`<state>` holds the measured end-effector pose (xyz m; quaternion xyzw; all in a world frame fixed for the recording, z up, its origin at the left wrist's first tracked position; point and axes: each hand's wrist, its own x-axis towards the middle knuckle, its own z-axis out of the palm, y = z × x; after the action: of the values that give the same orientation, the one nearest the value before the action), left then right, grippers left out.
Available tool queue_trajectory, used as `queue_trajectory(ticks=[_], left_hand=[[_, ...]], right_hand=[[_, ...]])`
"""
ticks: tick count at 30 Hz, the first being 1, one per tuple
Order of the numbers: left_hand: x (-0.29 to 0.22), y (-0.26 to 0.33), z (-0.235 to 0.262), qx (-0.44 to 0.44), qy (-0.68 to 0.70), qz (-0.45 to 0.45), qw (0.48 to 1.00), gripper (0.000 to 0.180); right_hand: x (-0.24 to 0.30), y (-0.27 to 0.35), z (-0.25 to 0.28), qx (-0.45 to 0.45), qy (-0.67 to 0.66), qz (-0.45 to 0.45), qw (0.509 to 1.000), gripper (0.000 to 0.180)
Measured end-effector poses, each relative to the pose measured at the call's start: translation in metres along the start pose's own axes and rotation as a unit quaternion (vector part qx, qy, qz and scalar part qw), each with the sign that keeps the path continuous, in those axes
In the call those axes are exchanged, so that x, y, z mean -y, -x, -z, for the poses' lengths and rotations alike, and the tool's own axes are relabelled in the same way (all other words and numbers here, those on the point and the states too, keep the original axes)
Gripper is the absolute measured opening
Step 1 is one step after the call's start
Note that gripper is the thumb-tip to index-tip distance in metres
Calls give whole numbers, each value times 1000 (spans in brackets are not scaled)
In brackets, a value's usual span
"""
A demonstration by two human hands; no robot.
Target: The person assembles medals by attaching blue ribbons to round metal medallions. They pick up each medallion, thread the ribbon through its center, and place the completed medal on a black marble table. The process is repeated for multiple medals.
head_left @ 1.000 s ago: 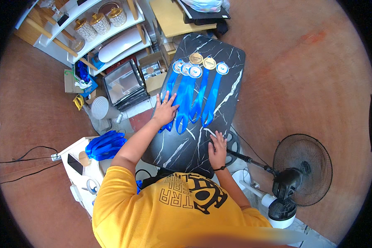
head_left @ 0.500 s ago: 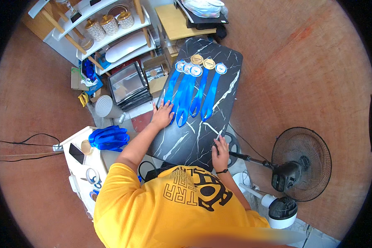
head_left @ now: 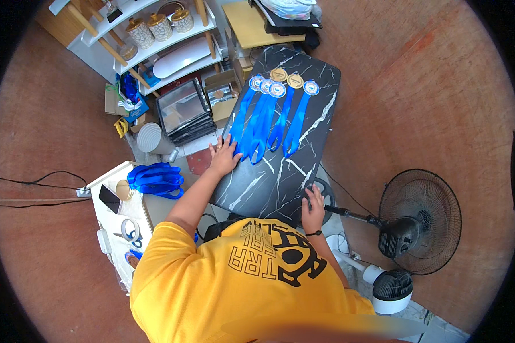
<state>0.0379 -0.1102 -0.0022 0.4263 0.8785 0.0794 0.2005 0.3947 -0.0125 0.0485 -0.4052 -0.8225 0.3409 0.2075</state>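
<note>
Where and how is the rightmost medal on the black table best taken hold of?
Probably by the rim of the medal's disc, pinched between thumb and fingers, with the right hand coming from the right. The disc lies flat, with bare black table to its right and another medal close on its left; its blue ribbon trails toward the person.

So the white shelf (head_left: 169, 45) has three gold-lidded jars (head_left: 159, 27) on it, black frames (head_left: 183, 108) stacked just in front, pedestal fan (head_left: 399, 235) way off to its right.
</note>
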Motion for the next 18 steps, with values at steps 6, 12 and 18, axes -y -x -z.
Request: queue_trajectory(ticks=[6, 12, 18], left_hand=[[-15, -37, -7, -18, 18, -35, 999, 75], [-23, -57, -30, -53, -8, -4, 999, 62], [-24, -59, -33, -76, 53, -62, 994, 56]], right_hand=[[0, 6, -1, 14, 6, -5, 1000, 33], [0, 11, 3, 5, 3, -4, 1000, 33], [-3, 11, 6, 1, 6, -12, 1000, 33]])
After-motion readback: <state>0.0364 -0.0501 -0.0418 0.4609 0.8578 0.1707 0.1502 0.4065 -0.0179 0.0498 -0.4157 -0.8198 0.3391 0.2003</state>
